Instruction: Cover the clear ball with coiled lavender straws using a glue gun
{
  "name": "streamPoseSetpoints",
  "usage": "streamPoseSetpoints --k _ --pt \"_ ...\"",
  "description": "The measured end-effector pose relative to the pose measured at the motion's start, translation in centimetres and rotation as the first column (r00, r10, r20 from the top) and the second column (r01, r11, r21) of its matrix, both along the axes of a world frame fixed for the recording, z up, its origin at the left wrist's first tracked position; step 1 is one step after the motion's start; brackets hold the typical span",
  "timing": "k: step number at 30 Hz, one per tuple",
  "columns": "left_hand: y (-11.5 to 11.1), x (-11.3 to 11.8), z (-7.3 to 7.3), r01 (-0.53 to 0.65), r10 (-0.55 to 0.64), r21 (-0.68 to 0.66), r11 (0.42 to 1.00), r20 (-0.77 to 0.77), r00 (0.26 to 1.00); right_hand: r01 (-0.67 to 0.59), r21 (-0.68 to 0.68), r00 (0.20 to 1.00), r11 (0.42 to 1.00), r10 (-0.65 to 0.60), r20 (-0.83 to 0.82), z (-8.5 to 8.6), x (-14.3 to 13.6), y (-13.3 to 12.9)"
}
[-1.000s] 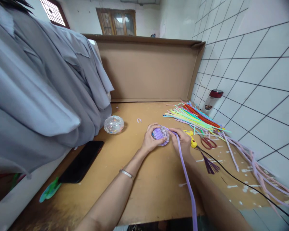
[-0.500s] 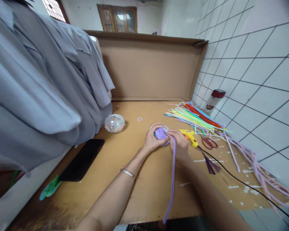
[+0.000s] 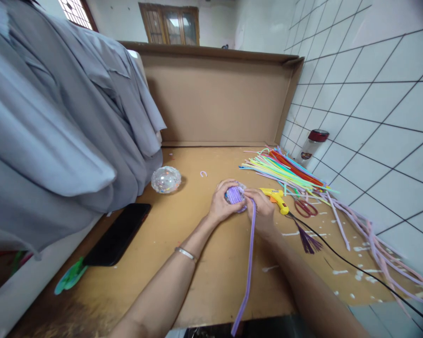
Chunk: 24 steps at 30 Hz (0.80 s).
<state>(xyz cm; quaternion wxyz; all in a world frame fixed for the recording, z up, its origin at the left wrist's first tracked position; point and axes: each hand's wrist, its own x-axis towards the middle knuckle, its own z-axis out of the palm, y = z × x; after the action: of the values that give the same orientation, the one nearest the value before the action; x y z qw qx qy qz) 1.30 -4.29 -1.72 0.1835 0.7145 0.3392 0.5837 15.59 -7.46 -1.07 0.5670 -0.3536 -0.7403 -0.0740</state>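
Observation:
My left hand is wrapped round a small rounded piece whose face is covered with rows of purple pipe cleaner. Against the right edge of that piece, my right hand pinches a purple pipe cleaner. The strip's long free end hangs down towards the table's front edge. Just right of my right hand lies a yellow glue gun, and beside it red-handled scissors. My fingers hide part of the rounded piece and the pipe cleaner's upper end.
A clear ball-like container and a black phone are on the left. Colourful pipe cleaners lie at the back right, near a red-lidded jar. A black cord crosses the right side. Grey cloth hangs at left.
Both hands keep their hold on the rounded piece and the pipe cleaner. The strip's free end has swung slightly left and lower. The whole view has shifted a little.

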Motion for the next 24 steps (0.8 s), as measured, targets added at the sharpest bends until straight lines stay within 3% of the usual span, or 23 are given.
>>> streamPoseSetpoints --k 24 --pt "-0.02 -0.02 -0.11 0.033 -0.033 0.007 0.999 -0.013 0.999 -0.001 0.031 0.994 1.0 -0.002 0.107 -0.83 0.3 0.43"
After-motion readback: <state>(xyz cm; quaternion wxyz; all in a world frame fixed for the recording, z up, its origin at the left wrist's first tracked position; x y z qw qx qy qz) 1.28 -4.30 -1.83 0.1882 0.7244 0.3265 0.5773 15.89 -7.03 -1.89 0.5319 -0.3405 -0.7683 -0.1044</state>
